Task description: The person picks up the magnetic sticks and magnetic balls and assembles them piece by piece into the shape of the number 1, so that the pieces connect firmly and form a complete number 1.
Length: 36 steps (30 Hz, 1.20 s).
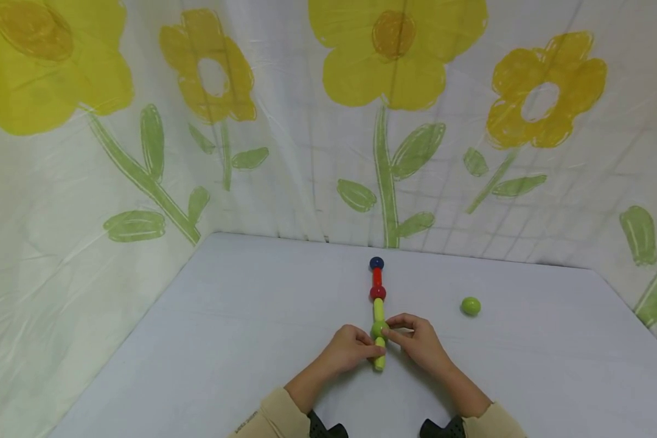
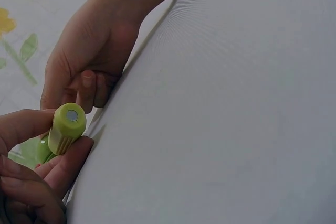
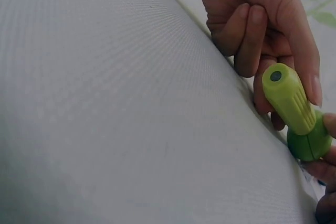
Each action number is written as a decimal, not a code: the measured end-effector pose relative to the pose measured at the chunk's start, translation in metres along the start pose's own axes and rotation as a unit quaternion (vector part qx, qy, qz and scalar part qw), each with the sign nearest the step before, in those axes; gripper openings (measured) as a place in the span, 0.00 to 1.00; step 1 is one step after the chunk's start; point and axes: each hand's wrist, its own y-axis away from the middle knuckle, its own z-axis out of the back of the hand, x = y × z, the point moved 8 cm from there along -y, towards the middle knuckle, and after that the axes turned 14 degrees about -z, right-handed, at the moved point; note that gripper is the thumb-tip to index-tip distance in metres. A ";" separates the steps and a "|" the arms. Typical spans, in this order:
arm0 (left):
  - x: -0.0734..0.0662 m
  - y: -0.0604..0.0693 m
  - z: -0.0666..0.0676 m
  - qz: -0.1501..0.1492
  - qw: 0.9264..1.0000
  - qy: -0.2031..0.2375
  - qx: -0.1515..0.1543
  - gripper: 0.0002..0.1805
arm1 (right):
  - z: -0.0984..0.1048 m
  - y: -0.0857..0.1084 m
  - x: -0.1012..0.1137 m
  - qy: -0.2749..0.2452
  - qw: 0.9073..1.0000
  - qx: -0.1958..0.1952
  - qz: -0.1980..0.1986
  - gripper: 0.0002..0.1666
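A straight line of toy pieces lies on the white table. From the far end come a dark blue ball (image 1: 376, 263), a red rod (image 1: 377, 277), a red ball (image 1: 378, 292), a light-green rod (image 1: 379, 309), a green ball (image 1: 379, 329) and a nearer light-green rod (image 1: 380, 364). My left hand (image 1: 346, 350) pinches that nearer rod between thumb and fingers. With thumb and fingertips, my right hand (image 1: 419, 344) holds the green ball beside it. In the left wrist view, the ridged rod (image 2: 67, 127) shows a small round metallic disc in its end.
A loose green ball (image 1: 471, 306) sits on the table to the right of the line. Behind the table (image 1: 241, 292) hangs a white curtain (image 1: 285, 182) printed with yellow flowers. The table's far edge runs just beyond the blue ball.
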 end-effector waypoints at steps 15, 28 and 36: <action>0.005 -0.001 -0.007 0.012 1.000 -0.008 -0.008 0.14 | -0.001 -0.001 -0.002 0.001 1.000 0.005 -0.002 0.16; 0.006 -0.002 -0.007 0.008 1.000 -0.002 -0.001 0.13 | -0.001 0.000 -0.001 0.006 1.000 0.002 -0.006 0.16; 0.008 -0.003 -0.007 0.011 1.000 0.000 -0.001 0.13 | 0.000 0.000 -0.002 0.004 1.000 0.004 -0.008 0.17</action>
